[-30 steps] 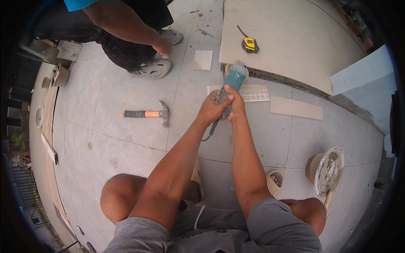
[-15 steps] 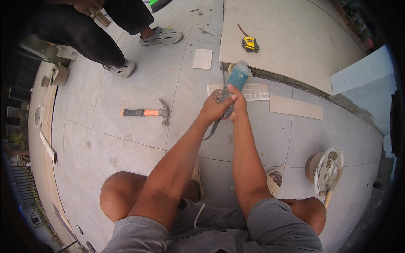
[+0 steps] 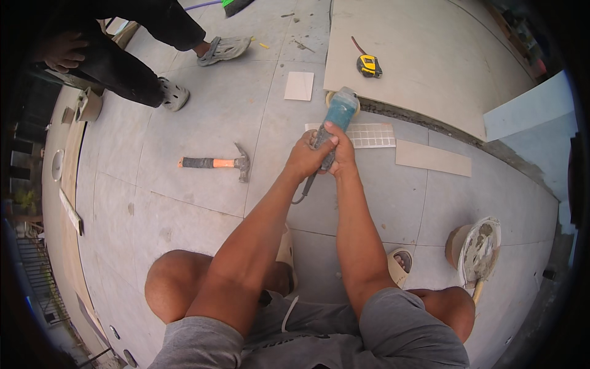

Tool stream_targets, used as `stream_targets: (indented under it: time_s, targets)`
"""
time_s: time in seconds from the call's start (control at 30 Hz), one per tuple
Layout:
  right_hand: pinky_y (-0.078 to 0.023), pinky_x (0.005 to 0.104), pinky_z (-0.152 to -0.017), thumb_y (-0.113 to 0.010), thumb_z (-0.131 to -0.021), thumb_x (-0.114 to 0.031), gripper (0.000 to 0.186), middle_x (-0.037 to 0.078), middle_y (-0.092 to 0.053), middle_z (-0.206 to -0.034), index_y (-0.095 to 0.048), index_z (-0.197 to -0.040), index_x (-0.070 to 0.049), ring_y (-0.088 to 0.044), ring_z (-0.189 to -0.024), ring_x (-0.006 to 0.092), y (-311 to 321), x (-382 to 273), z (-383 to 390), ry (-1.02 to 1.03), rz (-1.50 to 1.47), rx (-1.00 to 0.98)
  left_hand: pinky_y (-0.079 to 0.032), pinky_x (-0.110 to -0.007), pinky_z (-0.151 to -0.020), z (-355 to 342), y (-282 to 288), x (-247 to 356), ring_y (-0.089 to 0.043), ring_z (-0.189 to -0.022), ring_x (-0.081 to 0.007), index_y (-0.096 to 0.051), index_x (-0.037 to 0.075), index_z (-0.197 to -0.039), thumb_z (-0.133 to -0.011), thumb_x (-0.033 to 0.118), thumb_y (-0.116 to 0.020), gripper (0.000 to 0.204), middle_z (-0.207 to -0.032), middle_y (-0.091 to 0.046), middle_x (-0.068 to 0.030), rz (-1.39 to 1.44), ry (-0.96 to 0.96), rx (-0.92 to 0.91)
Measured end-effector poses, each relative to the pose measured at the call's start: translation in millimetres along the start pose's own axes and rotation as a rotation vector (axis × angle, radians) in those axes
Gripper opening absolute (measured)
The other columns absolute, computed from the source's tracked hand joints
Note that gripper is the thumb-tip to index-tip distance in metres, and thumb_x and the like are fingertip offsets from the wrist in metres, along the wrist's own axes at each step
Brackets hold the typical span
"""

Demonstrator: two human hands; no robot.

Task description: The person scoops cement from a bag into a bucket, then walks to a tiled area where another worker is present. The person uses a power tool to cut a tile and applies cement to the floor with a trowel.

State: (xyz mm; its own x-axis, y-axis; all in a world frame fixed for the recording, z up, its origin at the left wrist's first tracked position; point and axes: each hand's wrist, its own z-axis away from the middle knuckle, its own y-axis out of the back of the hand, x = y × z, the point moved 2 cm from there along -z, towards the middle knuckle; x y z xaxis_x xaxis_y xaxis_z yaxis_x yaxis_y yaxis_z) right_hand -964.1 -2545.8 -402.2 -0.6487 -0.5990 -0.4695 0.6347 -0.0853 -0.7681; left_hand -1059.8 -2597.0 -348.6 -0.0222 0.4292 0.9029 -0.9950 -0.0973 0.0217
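Both of my hands are wrapped round the dark handle of a teal angle grinder (image 3: 340,114). My left hand (image 3: 305,155) grips it from the left and my right hand (image 3: 342,149) from the right. The grinder's head, with a pale round disc partly hidden behind it, is at the left end of the raised slab's tiled edge (image 3: 418,120). From the handle's rear a dark cord trails down toward me. Just beyond my hands lies a strip of tile with a grid-patterned face (image 3: 369,135), partly covered by the grinder. Beside it rests a plain beige tile strip (image 3: 432,158).
A claw hammer (image 3: 215,163) lies on the grey tiled floor to the left. A small square tile (image 3: 299,86) and a yellow tape measure (image 3: 369,65) are farther off. To the right stands a bucket of mortar (image 3: 479,251). Another person's legs (image 3: 132,67) are at the far left.
The grinder has shifted slightly left along the slab's edge, still in both my hands. The other person's feet and hand have moved a little in the picture.
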Motion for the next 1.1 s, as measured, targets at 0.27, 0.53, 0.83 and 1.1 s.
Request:
stream_targets:
  time_s: [0.27,0.53,0.83,1.1]
  targets:
    - [-0.056,0.0355,-0.062,-0.072,-0.082,-0.024,0.035,0.014,-0.064,-0.081,-0.058,-0.099,0.003,-0.065,-0.067,0.0245,1,-4,2,0.0,0.01,0.03,-0.058,-0.029,-0.056,-1,-4,1,-0.067,-0.081,-0.0173,-0.046,-0.007,-0.13,-0.085,0.042,-0.073,0.072,-0.103,-0.064,-0.0146,0.013,0.015,-0.004]
    - [-0.057,0.0366,-0.068,-0.071,-0.083,-0.031,0.037,0.013,-0.066,-0.083,-0.059,-0.098,0.001,-0.067,-0.072,0.0248,28,-23,7,0.06,0.072,0.055,-0.059,-0.029,-0.056,-4,-29,4,-0.067,-0.082,-0.0175,-0.048,-0.006,-0.129,-0.084,0.045,-0.073,0.072,-0.104,-0.064,-0.0143,-0.023,0.012,-0.073]
    - [-0.057,0.0366,-0.065,-0.073,-0.083,-0.03,0.039,0.012,-0.066,-0.084,-0.057,-0.103,-0.001,-0.067,-0.07,0.0243,57,-60,27,0.126,0.005,0.131,-0.058,-0.029,-0.055,-18,-74,6,-0.068,-0.09,-0.0205,-0.043,-0.008,-0.135,-0.084,0.047,-0.073,0.081,-0.111,-0.063,-0.0186,-0.06,0.025,-0.185]
    - [-0.056,0.0346,-0.059,-0.073,-0.081,-0.027,0.036,0.012,-0.065,-0.081,-0.057,-0.101,-0.001,-0.066,-0.067,0.0224,128,-114,80,0.284,-0.016,0.312,-0.058,-0.031,-0.061,-19,-174,-2,-0.068,-0.089,-0.0219,-0.043,-0.006,-0.135,-0.082,0.048,-0.075,0.082,-0.113,-0.063,-0.019,-0.081,0.038,-0.359]
